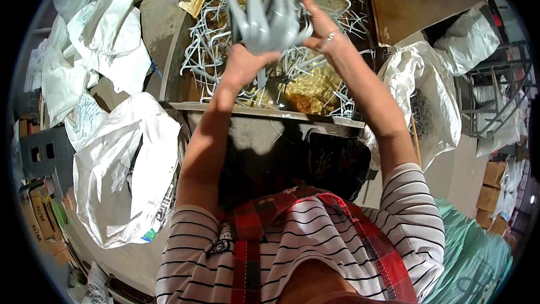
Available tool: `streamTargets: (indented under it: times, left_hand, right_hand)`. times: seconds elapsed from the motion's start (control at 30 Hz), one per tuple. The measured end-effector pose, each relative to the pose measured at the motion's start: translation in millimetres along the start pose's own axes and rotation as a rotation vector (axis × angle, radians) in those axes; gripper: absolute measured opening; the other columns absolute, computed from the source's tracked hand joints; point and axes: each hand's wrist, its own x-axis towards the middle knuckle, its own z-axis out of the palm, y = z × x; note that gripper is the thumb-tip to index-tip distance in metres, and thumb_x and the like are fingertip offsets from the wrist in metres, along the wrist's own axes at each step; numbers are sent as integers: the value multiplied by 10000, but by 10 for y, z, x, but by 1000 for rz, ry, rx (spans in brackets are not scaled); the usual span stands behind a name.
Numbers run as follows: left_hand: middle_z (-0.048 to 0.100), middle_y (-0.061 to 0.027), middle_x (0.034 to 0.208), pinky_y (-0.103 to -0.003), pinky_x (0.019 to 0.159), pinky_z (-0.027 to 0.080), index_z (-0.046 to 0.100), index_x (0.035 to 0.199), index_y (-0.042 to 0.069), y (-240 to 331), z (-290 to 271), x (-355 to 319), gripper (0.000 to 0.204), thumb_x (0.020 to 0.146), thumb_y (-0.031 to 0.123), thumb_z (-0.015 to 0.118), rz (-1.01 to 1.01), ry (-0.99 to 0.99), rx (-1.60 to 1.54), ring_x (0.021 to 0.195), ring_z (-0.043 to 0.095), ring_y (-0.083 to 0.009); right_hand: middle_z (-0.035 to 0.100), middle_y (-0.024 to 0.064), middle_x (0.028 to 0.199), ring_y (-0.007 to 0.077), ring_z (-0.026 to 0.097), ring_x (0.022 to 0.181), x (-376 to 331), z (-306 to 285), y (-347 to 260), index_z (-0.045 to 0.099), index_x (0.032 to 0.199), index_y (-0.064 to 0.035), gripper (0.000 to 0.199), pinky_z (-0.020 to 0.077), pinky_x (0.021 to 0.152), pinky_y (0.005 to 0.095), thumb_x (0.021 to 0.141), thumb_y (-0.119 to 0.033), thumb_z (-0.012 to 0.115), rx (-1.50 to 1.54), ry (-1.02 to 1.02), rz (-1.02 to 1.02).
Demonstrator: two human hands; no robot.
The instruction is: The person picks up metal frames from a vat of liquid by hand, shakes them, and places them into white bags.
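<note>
**Above the metal table: both hands on a bundle of grey plastic hangers**

Over the far half of the metal table (pixel 236 135) we see a person's two bare forearms rising from the lower edge and meeting on one bundle of grey plastic hangers (pixel 269 19). The left hand (pixel 243 63) grips the bundle from beneath, its fingers curled shut around the lower ends of the hangers. The right hand (pixel 322 29) closes on the bundle's right side, thumb and fingers pinching the plastic; we note a ring on one finger. The bundle is held up in the air, clear of the table, and its outline is blurred.

Beneath the hands we see a loose heap of white hangers (pixel 208 50) spread across the table top, tangled and overlapping. A yellowish lump of crumpled material (pixel 315 91) lies among them, just below the right wrist. A brown flat board (pixel 419 0) stands at the table's far right corner.

To the left we see several white woven sacks (pixel 121 169), the nearest slumped against the table edge. On the right another white sack (pixel 424 87) stands open beside the table; we cannot tell what it contains. Cardboard boxes (pixel 494 191) are stacked at the far right. The person wears a striped shirt (pixel 315 236) under a red checked apron.
</note>
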Motion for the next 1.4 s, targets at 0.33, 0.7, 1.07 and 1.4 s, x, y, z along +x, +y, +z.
streamTargets:
  times: [0.33, 0.7, 1.07, 1.4]
  left_hand:
    - [628, -63, 1012, -259, 806, 440, 572, 1114, 9, -89, -19, -32, 377, 770, 137, 659, -4, -245, -352, 882, 563, -103]
    - [613, -110, 959, -256, 790, 477, 557, 1020, -56, -166, 287, -15, 337, 699, -34, 656, -61, -110, -770, 876, 588, -154]
    - [559, -116, 806, -331, 602, 484, 494, 945, 3, -426, -84, 201, 428, 827, 405, 581, -254, 76, -1207, 613, 526, -161]
    - [537, -180, 1141, -370, 908, 448, 463, 1164, -42, -78, -266, -32, 644, 711, 367, 668, -10, -235, -1428, 1000, 562, -263]
  right_hand:
    - [619, 123, 788, 179, 622, 655, -19, -217, 81, 524, 921, 35, 185, 539, 584, 278, 754, 11, 600, 150, -148, 75]
    - [619, 93, 764, 166, 623, 642, -140, 0, 207, 560, 891, 26, 149, 527, 606, 285, 757, -25, 601, -82, 135, 83]
    - [657, 124, 850, 177, 631, 733, -450, 18, 130, 596, 951, 38, 330, 511, 718, 299, 665, -69, 721, -920, -17, -318]
    - [583, 128, 843, 327, 571, 801, -864, 20, 478, 578, 853, -65, 232, 483, 736, 350, 631, -71, 644, -1397, -785, -525]
